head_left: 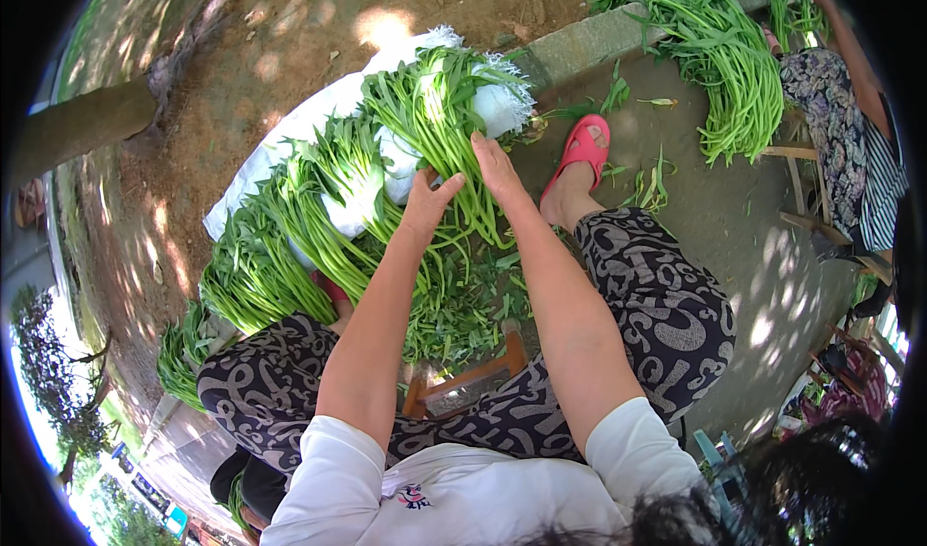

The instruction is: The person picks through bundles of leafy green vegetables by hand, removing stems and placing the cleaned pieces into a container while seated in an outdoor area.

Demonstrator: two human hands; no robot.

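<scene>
Both my hands reach out over a heap of long green leafy stalks (319,227) laid on a white sack (290,131) on the ground. My left hand (427,198) rests on the stalks, fingers curled around some of them. My right hand (494,165) presses on a bundle of stalks (439,102) beside it, fingers stretched along the stems. Whether either hand truly grips the stems is hard to tell. My legs in patterned trousers (666,314) spread to both sides.
My foot in a pink sandal (582,148) stands on the concrete. A wooden stool (463,382) is under me. A second pile of green stalks (729,63) lies at the upper right beside a seated person (850,140). A concrete kerb (589,39) borders bare earth.
</scene>
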